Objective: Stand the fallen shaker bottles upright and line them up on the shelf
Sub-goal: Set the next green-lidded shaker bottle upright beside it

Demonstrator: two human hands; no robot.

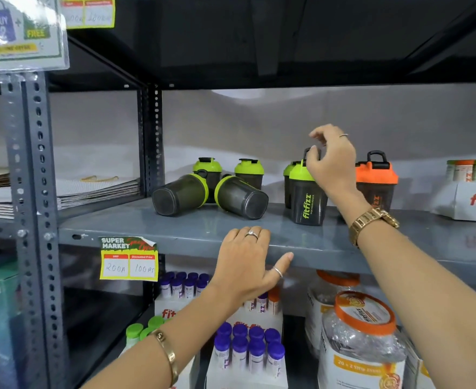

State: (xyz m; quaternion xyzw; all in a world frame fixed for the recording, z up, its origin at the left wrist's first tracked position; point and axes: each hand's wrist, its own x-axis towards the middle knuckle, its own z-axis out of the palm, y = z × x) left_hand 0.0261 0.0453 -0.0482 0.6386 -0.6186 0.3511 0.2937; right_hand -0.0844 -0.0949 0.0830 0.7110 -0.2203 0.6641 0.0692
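On the grey metal shelf, two smoky translucent shaker bottles with lime lids are lying on their sides. The right hand is pinching an upright shaker's lid loop. The left hand is resting flat, fingers spread, on the shelf edge.

Grey metal shelf. Two fallen shaker bottles, smoky black with lime-green lids. Upright shaker, black, lime lid, lime lettering. Right of it, orange-lidded shaker. Yellow price tag with red and white panels. Below, purple-capped tubes and orange-lidded clear jar.
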